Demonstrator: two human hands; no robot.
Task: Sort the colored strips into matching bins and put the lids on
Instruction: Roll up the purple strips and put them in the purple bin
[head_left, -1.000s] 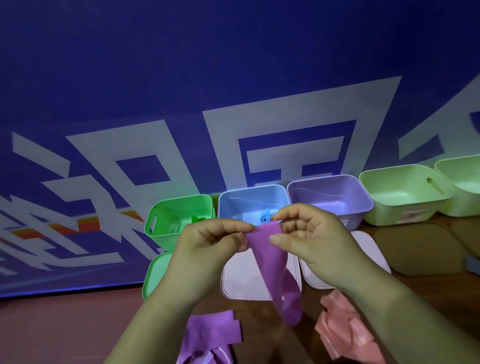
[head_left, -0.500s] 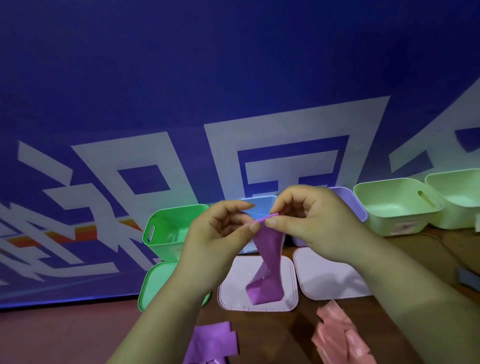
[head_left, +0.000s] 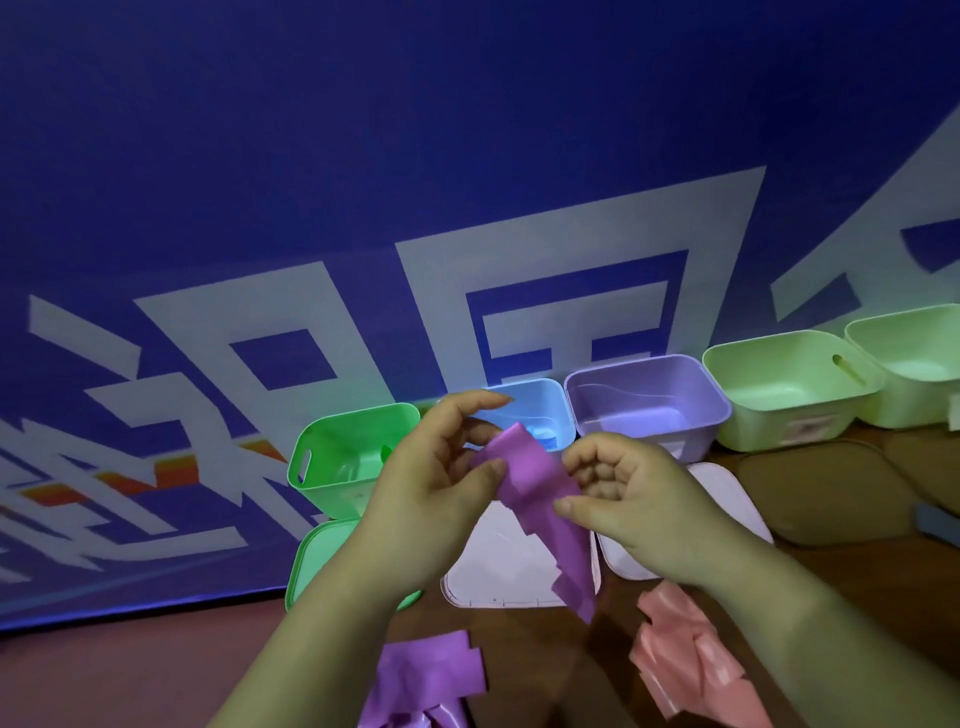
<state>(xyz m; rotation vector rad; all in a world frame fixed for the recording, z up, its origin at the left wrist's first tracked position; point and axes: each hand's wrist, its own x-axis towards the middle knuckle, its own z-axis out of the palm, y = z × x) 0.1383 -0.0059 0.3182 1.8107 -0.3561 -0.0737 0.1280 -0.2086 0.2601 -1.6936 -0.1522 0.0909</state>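
Note:
Both hands hold one purple strip (head_left: 540, 499) above the lids. My left hand (head_left: 431, 478) pinches its upper end between thumb and fingers; my right hand (head_left: 628, 499) grips it lower down, and its tail hangs over a white lid (head_left: 493, 566). Behind stand a green bin (head_left: 348, 457), a blue bin (head_left: 540, 410) and a purple bin (head_left: 649, 410). More purple strips (head_left: 426, 675) lie at the front, pink strips (head_left: 685, 660) to their right.
A green lid (head_left: 322, 556) lies below the green bin, another white lid (head_left: 727, 493) right of my right hand. Two pale green bins (head_left: 789, 389) stand at the far right with dark lids (head_left: 826, 493) before them. A blue banner wall rises behind.
The purple strip has been drawn out longer between the hands; my right hand has slid lower along it, away from my left. The view tilted slightly.

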